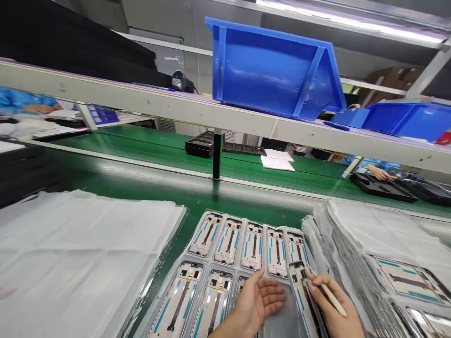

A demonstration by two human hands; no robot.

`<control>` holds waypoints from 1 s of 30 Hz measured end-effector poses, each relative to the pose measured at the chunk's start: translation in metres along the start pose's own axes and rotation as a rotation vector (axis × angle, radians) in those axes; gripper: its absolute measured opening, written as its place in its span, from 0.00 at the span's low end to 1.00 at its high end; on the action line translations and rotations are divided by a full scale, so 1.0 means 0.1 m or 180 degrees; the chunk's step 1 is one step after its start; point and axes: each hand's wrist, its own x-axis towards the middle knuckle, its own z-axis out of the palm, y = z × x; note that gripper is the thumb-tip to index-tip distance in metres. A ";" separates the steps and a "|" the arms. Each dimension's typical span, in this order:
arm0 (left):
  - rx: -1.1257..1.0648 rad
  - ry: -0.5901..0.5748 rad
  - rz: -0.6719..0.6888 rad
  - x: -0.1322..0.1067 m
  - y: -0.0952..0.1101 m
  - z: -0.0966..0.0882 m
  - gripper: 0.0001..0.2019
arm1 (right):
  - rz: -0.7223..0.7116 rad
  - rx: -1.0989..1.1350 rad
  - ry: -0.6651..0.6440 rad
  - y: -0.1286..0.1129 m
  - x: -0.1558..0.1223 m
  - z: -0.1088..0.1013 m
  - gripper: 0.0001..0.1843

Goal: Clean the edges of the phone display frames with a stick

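Note:
My left hand (257,300) is held above the tray with its fingers stretched out, palm towards the right, holding nothing. In my right hand (336,305) is a slim cream-coloured stick-like tool (331,296), pinched along with the edge of a phone frame (300,293). That frame is tilted over the tray's right side and has a blue strip and a dark ribbon on it. Below both hands lies a clear plastic tray (207,264) with several phone frames (254,246) in its pockets. My left hand partly covers one frame in the near row.
White sheets on trays lie at left (88,253); a tall tray stack (338,244) stands at right. Overhead, a shelf (176,104) carries a blue bin (271,70). Across the green bench, a co-worker's hand (380,172) is near black trays (384,190).

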 end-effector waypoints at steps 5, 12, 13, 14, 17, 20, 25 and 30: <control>-0.0077 -0.0275 -0.0168 -0.05 0.05 0.11 0.42 | -0.0001 0.0324 -0.0852 -0.31 0.38 0.37 0.37; 0.0101 -0.0743 0.0225 0.24 -0.12 -0.17 0.46 | -0.0005 0.0492 -0.1330 -0.17 0.41 0.49 0.31; 0.0178 -0.0877 0.0385 0.26 -0.15 -0.21 0.49 | -0.0062 0.0510 -0.1327 -0.19 0.39 0.51 0.31; 0.0243 -0.1013 0.0526 0.27 -0.18 -0.24 0.50 | -0.0115 0.0529 -0.1309 -0.21 0.37 0.53 0.32; 0.0388 -0.1323 0.0814 0.23 -0.22 -0.23 0.49 | -0.0132 0.0517 -0.1326 -0.27 0.34 0.57 0.35; 0.0449 -0.1387 0.1078 0.18 -0.23 -0.15 0.45 | -0.0135 0.0425 -0.1356 -0.30 0.32 0.57 0.36; 0.0458 -0.1424 0.1180 0.13 -0.22 -0.10 0.46 | -0.0660 0.0208 -0.1291 -0.33 0.25 0.56 0.35; 0.0568 -0.1534 0.1105 0.07 -0.18 -0.14 0.47 | -0.1274 0.0044 -0.1218 -0.36 0.18 0.55 0.28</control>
